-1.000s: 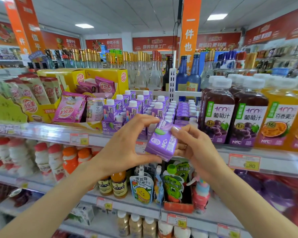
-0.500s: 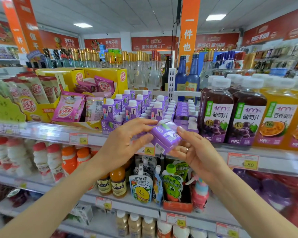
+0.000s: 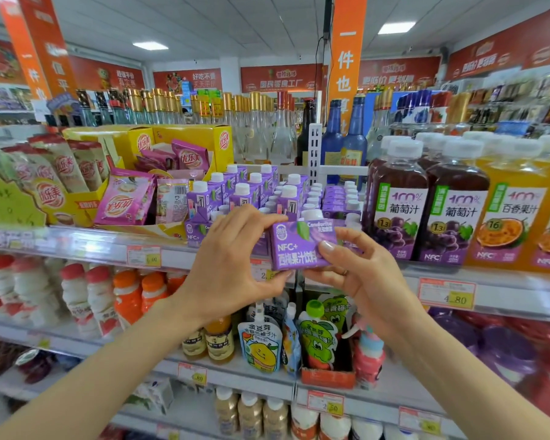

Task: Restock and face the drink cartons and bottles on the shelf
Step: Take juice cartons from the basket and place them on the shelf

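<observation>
- Purple carton (image 3: 300, 246), front label facing me, held upright between both my hands, just in front of the shelf rail (image 3: 77, 246).
- My left hand (image 3: 232, 265) grips its left side, fingers curled over the top edge and thumb under the bottom.
- My right hand (image 3: 356, 274) pinches its right side, thumb on the front face and fingers behind; a ring shows on 1 finger.
- Just behind the carton, more purple cartons (image 3: 245, 195) with white caps stand in rows on the same shelf.
- To the right, 2 dark grape juice bottles (image 3: 397, 201) front the shelf, with orange passion fruit bottles (image 3: 508, 211) just beside them.
- To the left, pink sachets (image 3: 124, 201) lean in a yellow display box (image 3: 216, 144).
- On the shelf below, fruit pouches (image 3: 261, 341) stand upright under my hands.
</observation>
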`<state>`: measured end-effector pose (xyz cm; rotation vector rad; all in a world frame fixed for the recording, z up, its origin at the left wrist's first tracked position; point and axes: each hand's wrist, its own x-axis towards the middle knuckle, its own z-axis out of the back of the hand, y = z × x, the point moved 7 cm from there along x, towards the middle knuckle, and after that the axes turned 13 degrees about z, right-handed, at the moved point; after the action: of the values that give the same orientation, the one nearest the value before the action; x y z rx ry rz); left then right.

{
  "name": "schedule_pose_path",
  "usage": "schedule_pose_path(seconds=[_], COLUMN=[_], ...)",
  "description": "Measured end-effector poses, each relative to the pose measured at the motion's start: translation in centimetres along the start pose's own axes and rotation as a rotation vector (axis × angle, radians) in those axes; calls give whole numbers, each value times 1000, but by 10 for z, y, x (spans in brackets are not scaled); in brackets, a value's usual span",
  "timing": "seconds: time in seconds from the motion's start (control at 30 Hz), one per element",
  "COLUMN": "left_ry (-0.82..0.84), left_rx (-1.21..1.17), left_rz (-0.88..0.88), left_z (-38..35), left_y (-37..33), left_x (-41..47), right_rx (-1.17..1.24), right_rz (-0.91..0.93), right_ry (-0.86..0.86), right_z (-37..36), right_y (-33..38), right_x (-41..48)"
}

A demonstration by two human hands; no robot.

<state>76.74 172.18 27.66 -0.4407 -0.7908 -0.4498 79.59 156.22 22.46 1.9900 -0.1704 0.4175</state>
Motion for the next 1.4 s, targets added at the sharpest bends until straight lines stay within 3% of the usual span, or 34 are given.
schedule_pose_path(seconds=[0.1,0.23,0.3,0.47,0.53,0.67,0.77,0.83,1.4], left_ry=[215,309,344,417,434,477,495,511,846], left_rx=[-145,-357,-302,-96,-94,-170,-96,-14,260], left_rz=[-21,178,160,-71,-63,72,103,98,-1], left_z=[1,-1,-6,-26,-29,-21,-25,-38,-152], left_y=[4,12,4,-27,-30,-27,-25,-24,-17], left_x=[3,14,22,39,47,83,124,147,188], right_rx=[-72,-273,-362,-508,-592,-988,-1370,-1496,-1518], right_rz=[62,210,276,411,488,764,895,957,895], right_ry=[52,60,100,139,135,108,34,33,112], right_z=[5,16,17,19,21,32,40,41,39], right_y=[6,17,19,19,24,34,32,30,34], right_x=[0,-1,-1,-6,-7,-2,6,10,17])
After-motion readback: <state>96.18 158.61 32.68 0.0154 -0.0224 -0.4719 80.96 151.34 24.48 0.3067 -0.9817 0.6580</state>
